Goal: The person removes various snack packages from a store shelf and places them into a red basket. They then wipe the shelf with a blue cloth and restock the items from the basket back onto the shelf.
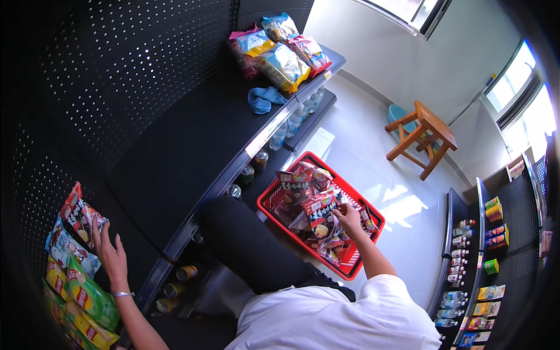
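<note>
My left hand (109, 256) is over the dark shelf, fingertips against a red-and-black snack bag (82, 217) that leans at the back; its thumb stands apart. Beside that bag are a light-blue snack bag (72, 253) and several green and yellow Lay's chip bags (89, 291). With thumb and fingers, my right hand (349, 218) pinches the edge of a red-and-black snack bag (320, 212) above the others in a red plastic shopping basket (372, 258). Several similar snack bags (294, 186) fill the basket, which is on the floor by my knee.
Large snack packs (284, 65) and a blue cloth (264, 99) lie on the shelf's far end. Water bottles (294, 120) and cans (246, 174) stand on the lower shelf. A wooden stool (422, 135) is by the wall. Stocked shelves (479, 253) line the right side.
</note>
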Demonstrator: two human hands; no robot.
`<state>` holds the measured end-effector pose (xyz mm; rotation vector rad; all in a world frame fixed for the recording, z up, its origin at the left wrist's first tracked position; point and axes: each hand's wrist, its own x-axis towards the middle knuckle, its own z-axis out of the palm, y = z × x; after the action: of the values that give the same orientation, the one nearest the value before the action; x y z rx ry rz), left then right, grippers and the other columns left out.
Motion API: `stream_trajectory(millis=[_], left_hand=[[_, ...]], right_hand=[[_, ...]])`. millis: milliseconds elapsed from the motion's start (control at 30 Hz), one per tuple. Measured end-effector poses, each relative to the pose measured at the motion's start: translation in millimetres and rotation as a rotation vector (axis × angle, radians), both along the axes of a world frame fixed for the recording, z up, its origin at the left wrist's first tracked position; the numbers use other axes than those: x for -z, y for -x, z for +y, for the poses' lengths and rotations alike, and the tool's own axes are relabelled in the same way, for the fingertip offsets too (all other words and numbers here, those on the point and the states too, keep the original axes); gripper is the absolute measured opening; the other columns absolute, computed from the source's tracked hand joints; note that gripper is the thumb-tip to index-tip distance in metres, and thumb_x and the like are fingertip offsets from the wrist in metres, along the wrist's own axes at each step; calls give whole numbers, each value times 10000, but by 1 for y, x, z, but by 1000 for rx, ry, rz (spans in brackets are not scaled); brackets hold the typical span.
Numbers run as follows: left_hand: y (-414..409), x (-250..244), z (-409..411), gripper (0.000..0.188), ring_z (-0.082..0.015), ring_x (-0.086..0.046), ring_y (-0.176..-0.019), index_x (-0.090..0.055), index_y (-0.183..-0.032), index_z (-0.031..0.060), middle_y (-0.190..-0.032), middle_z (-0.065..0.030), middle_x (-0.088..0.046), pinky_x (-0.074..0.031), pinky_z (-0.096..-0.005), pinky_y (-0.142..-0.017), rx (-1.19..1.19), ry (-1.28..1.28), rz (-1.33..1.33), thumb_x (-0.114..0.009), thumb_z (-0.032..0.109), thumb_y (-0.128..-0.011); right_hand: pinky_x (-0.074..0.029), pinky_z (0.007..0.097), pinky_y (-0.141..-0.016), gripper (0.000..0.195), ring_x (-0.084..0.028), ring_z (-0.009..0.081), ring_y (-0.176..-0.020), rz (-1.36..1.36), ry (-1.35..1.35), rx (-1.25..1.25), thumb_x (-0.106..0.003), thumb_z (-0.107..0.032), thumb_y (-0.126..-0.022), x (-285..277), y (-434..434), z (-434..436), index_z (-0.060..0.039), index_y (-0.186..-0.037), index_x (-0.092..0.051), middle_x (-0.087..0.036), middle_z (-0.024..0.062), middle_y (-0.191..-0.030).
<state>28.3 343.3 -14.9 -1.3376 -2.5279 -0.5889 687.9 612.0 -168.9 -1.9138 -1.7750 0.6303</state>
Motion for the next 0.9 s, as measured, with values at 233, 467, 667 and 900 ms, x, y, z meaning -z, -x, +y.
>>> stream_trajectory(millis=[233, 467, 667, 900], left_hand=[[-12, -11, 3, 417, -357, -359, -1445, -546, -1321, 18, -1577, -158, -339, -358, -487, -1170, 13, 2, -30, -615, -6, -911], [-29, -27, 0, 421, -339, -372, -1441, -560, -1317, 37, -1573, -172, -346, -370, -454, -1166, -29, -16, -126, -637, 9, -904], [-50, -37, 11, 327, -354, -529, -1299, -635, -1163, 31, -1350, -176, -579, -438, -437, -1086, 163, -270, -207, -710, 86, -849], [-48, -3, 18, 407, -214, -667, -979, -564, -1202, -27, -1090, -171, -664, -522, -325, -798, 233, -776, -762, -576, 341, -1027]], right_hand=[[-501, 292, -688, 147, -622, 127, -737, 639, 138, -59, -683, -129, -907, 0, -11, 11, 5, -969, -680, -681, 31, -811], [-549, 357, -888, 262, -675, 207, -997, 1335, 146, -187, -580, -131, -989, -110, 78, 60, -4, -1216, -607, -693, 94, -1106], [-521, 357, -949, 308, -656, 211, -1038, 1492, 157, -546, -540, -142, -1007, -206, 270, 44, -22, -1290, -559, -667, 105, -1182], [-527, 287, -811, 114, -633, 139, -903, 1270, 366, -818, -562, -121, -994, -176, 495, -50, -51, -1082, -581, -644, 34, -974]])
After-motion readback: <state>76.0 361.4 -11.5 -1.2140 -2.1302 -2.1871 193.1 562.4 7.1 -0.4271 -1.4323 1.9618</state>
